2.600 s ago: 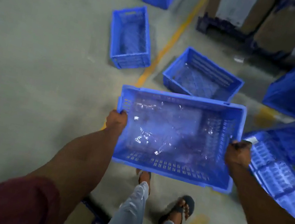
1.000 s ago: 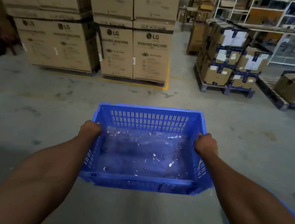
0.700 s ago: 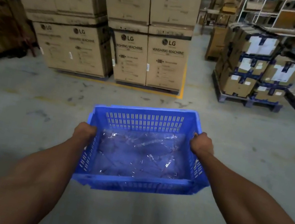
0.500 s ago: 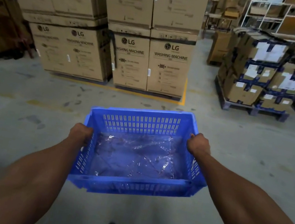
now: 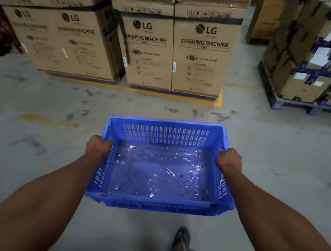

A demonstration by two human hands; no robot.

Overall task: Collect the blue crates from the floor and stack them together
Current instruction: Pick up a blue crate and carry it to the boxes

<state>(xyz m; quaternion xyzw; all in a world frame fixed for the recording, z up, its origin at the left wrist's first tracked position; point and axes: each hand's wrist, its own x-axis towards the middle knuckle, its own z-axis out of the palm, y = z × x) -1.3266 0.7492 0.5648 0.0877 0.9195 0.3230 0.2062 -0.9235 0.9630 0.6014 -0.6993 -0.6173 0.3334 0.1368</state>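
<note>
Both hands grip one blue crate by its short sides: the left hand curls over the left rim, the right hand over the right rim. Carried level in front of the body, clear of the concrete floor, the crate holds only a crumpled sheet of clear plastic. A sandalled foot steps forward beneath it. Compared with a second ago, the washing machine cartons and the loaded pallet lie nearer, and the other crates seen on the floor 2.6 s ago are out of view. The carry is thus under way; no stack is visible here, so stacking is judged not yet begun.
</note>
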